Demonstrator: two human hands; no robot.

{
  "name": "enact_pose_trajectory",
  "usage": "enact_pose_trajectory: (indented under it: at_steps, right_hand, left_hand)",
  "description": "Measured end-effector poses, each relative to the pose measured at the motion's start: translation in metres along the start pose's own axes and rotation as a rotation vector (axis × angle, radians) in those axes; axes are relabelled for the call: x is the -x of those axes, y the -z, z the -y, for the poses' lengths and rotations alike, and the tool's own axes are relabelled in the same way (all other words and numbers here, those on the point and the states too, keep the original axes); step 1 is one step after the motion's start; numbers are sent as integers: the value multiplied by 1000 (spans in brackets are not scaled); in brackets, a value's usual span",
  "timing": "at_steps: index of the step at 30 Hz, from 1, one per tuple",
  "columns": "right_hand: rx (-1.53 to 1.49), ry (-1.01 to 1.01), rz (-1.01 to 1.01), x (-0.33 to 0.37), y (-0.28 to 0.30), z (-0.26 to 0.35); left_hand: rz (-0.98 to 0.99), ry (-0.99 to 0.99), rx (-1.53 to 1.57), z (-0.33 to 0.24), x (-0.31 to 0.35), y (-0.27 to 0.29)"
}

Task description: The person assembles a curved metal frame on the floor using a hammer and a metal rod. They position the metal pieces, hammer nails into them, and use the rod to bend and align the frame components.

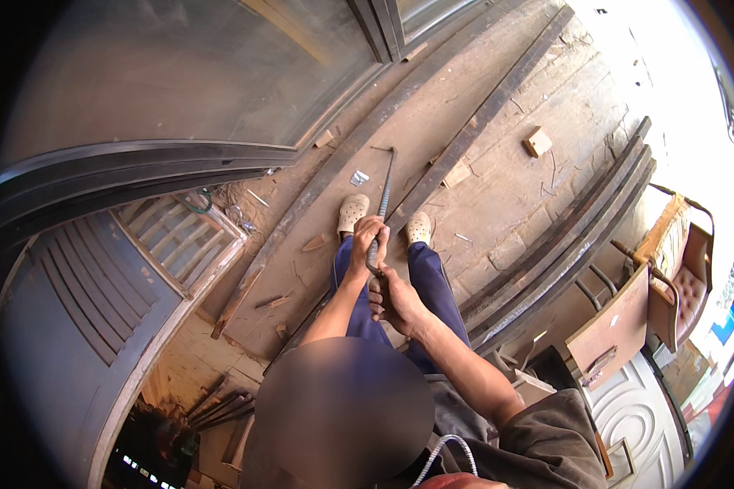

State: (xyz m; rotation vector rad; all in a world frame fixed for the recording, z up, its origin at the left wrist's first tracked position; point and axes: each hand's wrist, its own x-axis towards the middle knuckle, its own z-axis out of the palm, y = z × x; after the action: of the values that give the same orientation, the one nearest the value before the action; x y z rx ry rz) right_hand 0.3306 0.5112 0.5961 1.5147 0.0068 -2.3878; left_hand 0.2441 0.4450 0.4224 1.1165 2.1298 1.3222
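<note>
Ok, on my feed I've got the left hand (362, 247) wrapped round a rod (387, 181), right hand (400, 301) clutching its bent end.

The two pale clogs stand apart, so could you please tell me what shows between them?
In the head view, the ribbed metal rod passes between the left clog and the right clog, as does part of a long dark beam.
</note>
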Motion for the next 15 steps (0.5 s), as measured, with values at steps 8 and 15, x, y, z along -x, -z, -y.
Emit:
enact_pose_trajectory:
  at_steps: [8,15]
  right_hand:
    - [1438,732,-306,18,79,1]
    - [1966,1012,154,-24,39,-51]
  left_hand:
    - [-292,476,226,-72,8,48]
    - [-453,455,563,-147,99,191]
